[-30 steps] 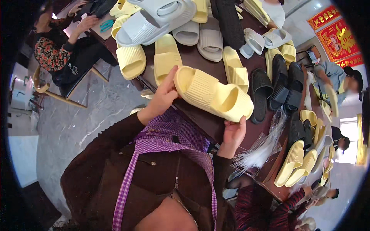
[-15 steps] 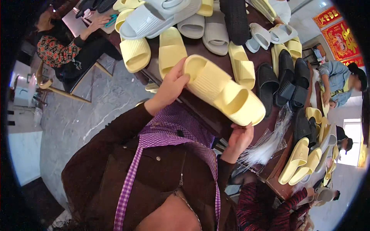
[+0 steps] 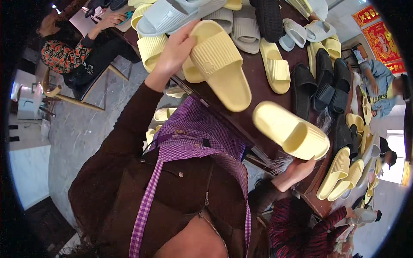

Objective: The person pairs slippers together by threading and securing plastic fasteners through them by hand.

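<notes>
My left hand [image 3: 175, 53] grips a pale yellow slide sandal [image 3: 221, 64] by its heel or toe end, strap side facing up, tilted over the near edge of the dark red table [image 3: 261, 93]. Lower and to the right, my right hand [image 3: 297, 173] has its fingers around the strap end of a second pale yellow slide [image 3: 277, 124]. The two slides are apart. Part of another yellow slide [image 3: 190, 72] shows beneath the left one. White thin strands [image 3: 282, 162] lie partly hidden beside my right hand.
Grey slides [image 3: 246, 32] and yellow ones pile up at the far side. Black slides [image 3: 303, 86] lie to the right, with yellow pairs [image 3: 334, 172] beyond. A co-worker's hand [image 3: 112, 20] is at far left near a wooden chair [image 3: 86, 101]; a striped sleeve [image 3: 297, 228] shows lower right.
The two slides, together before, are now separated. My left hand moved up and left with one; my right hand moved right and down with the other.
</notes>
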`<action>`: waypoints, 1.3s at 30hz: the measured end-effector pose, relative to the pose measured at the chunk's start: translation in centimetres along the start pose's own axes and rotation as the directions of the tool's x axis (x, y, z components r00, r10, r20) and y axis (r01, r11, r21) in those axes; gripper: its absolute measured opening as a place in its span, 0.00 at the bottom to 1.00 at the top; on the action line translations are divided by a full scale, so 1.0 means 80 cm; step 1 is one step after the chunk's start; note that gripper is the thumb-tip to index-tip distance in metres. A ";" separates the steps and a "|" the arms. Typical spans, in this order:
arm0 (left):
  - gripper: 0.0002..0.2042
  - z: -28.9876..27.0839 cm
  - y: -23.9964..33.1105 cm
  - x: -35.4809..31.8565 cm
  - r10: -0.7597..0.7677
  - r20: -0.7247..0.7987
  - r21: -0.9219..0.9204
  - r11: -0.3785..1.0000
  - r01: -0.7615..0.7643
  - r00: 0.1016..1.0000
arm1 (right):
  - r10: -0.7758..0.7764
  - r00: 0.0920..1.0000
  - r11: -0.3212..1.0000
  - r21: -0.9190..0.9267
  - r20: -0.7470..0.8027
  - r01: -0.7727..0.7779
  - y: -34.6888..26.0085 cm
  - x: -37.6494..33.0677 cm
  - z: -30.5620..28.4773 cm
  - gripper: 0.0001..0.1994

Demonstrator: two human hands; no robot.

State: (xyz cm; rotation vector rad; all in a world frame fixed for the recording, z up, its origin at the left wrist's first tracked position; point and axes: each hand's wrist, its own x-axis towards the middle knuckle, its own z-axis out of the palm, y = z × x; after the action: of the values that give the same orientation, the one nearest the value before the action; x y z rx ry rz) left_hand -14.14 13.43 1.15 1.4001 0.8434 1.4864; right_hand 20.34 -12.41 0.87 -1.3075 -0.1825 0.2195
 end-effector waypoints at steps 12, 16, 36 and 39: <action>0.21 0.128 -0.047 0.054 -0.335 0.600 0.333 0.930 0.155 0.726 | 0.047 0.691 0.890 -0.344 0.721 0.299 0.029 0.049 0.164 0.16; 0.19 0.132 -0.093 0.037 -0.060 0.425 0.478 0.862 -0.167 0.903 | -0.264 0.717 0.765 -0.313 0.644 0.563 0.055 0.055 0.146 0.15; 0.14 0.136 0.013 -0.134 0.255 0.538 0.227 0.874 -0.429 0.803 | -0.295 0.891 0.463 -0.764 0.345 0.450 -0.033 -0.023 -0.127 0.07; 0.14 0.143 0.018 -0.148 0.176 0.582 0.195 0.918 -0.347 0.794 | -0.284 0.860 0.334 -0.797 0.424 0.503 -0.011 -0.007 -0.092 0.09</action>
State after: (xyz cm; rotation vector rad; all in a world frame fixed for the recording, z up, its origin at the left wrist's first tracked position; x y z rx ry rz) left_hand -3.56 0.80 -0.51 2.1154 0.5137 1.0636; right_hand 21.74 -19.60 -0.14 -2.2717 -0.9167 -0.2325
